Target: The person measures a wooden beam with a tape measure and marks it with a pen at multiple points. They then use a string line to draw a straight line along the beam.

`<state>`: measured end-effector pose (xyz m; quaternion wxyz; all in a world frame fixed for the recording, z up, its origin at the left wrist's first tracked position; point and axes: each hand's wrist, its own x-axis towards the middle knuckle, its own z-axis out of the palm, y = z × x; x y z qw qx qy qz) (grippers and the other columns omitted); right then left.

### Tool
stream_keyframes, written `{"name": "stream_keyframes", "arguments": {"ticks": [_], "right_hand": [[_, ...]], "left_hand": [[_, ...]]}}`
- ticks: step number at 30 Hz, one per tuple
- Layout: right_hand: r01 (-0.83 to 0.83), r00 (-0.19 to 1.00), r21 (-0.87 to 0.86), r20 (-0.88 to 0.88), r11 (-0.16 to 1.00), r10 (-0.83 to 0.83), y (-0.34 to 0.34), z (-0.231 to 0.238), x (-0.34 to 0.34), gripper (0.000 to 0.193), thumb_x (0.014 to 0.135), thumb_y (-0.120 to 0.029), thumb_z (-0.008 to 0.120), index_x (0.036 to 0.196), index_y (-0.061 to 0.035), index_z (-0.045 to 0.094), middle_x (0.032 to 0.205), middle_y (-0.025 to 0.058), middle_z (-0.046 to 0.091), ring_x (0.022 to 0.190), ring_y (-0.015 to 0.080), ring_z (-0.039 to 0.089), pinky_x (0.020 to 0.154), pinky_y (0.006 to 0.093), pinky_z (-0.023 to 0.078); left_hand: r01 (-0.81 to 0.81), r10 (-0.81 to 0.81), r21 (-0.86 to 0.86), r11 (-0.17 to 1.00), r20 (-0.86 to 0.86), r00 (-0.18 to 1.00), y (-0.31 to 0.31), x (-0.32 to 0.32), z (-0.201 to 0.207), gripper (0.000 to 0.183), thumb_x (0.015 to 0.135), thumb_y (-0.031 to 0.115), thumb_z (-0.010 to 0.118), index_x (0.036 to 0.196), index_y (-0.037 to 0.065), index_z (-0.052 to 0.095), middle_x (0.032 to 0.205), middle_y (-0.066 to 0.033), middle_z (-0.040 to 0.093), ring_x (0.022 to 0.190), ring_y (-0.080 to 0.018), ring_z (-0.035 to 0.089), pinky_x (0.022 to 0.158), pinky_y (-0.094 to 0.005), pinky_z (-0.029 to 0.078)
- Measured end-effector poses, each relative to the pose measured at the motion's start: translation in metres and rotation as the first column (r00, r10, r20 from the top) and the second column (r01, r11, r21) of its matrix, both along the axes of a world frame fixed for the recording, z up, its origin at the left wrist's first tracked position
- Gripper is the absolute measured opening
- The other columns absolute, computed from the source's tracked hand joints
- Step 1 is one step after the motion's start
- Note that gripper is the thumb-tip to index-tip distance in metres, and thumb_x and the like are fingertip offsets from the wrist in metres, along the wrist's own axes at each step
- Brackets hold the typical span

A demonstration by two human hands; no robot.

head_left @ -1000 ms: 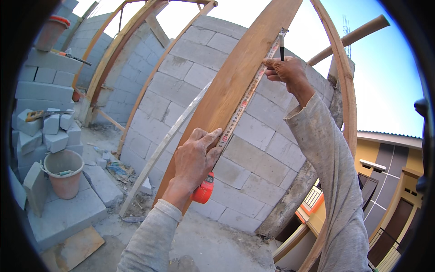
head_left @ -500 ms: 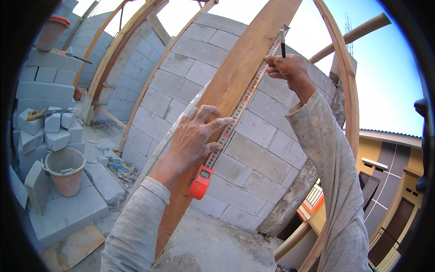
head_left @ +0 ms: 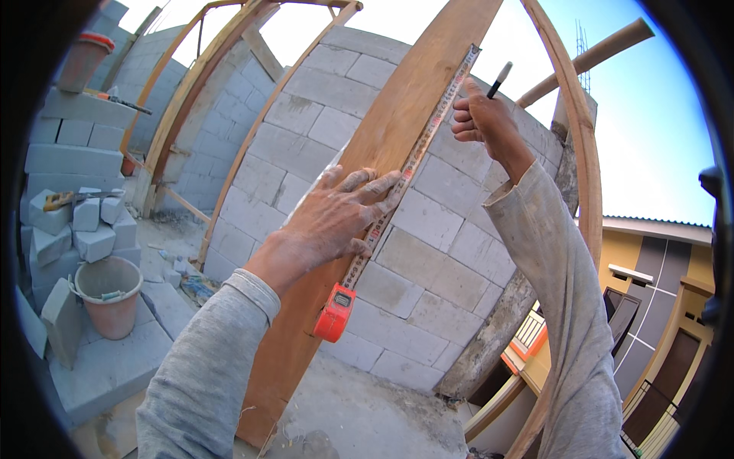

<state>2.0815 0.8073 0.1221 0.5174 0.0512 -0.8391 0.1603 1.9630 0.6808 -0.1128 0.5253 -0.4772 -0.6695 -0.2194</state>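
Beneath the left hand (head_left: 329, 218), a long wooden plank (head_left: 405, 107) is set at a slant, its face partly covered by the palm. The fingers of that hand are spread wide and laid flat, and the printed tape blade (head_left: 422, 145) is overlapped by them along the plank's right edge; the force applied cannot be told. Just below the same hand, the red tape measure case (head_left: 334, 314) is positioned at the plank's edge, and from it the blade is drawn out past the fingers to its hooked end near the right hand (head_left: 489, 122). By the right hand, with fingers curled in, a black marker pen (head_left: 500, 79) is held, its pale end pointed upward; contact between this hand and the blade cannot be confirmed. Behind both hands, a grey block wall (head_left: 428, 260) is noted. Well to the left of the grip, a pinkish bucket (head_left: 111, 317) is stood on a pale slab (head_left: 115, 375), and a handsaw (head_left: 60, 201) is laid across loose blocks (head_left: 93, 243).
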Motion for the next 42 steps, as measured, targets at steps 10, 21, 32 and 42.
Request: {"name": "stream_keyframes", "arguments": {"ticks": [10,21,32,42], "right_hand": [[0.208,0.967,0.288,0.085,0.935,-0.241,0.001,0.023,0.029,0.05,0.097,-0.053,0.065,0.084,-0.0039,0.062,0.074,0.0109,0.068,0.065,0.0121,0.067,0.053,0.0265,0.057],[-0.053,0.961,0.632,0.244,0.774,-0.133,-0.018,0.035,0.01,0.018,0.083,-0.016,0.079,0.09,-0.0034,0.068,0.08,0.0084,0.07,0.073,0.0133,0.068,0.069,0.0284,0.057],[0.191,0.923,0.82,0.036,0.539,-0.382,-0.033,0.035,0.0,0.022,0.079,-0.017,0.08,0.093,-0.0021,0.071,0.084,0.0094,0.072,0.078,0.0186,0.069,0.074,0.0334,0.055],[0.22,0.903,0.823,0.032,0.523,-0.429,-0.036,0.037,-0.002,0.025,0.081,-0.02,0.083,0.095,-0.0029,0.072,0.087,0.0101,0.073,0.084,0.02,0.071,0.078,0.0338,0.057]], "left_hand": [[-0.01,0.009,-0.03,0.999,-0.015,1.0,-0.001,-0.003,0.002,0.076,0.066,0.049,0.083,0.137,0.03,0.062,0.165,0.0103,0.027,0.149,-0.0186,0.028,0.128,-0.0441,0.022],[-0.031,0.032,-0.059,0.998,0.011,0.999,-0.004,0.002,0.004,0.08,0.072,0.049,0.081,0.145,0.032,0.053,0.166,0.0112,0.025,0.149,-0.0197,0.029,0.127,-0.0464,0.023],[-0.037,0.036,-0.044,0.998,-0.015,0.999,-0.001,-0.004,0.003,0.086,0.073,0.049,0.081,0.15,0.032,0.047,0.165,0.0126,0.027,0.149,-0.0202,0.03,0.127,-0.0443,0.024],[0.001,-0.001,-0.047,0.999,0.002,1.0,-0.001,-0.006,0.004,0.082,0.071,0.05,0.082,0.146,0.032,0.053,0.164,0.0123,0.029,0.149,-0.0199,0.03,0.127,-0.0451,0.023]]}}
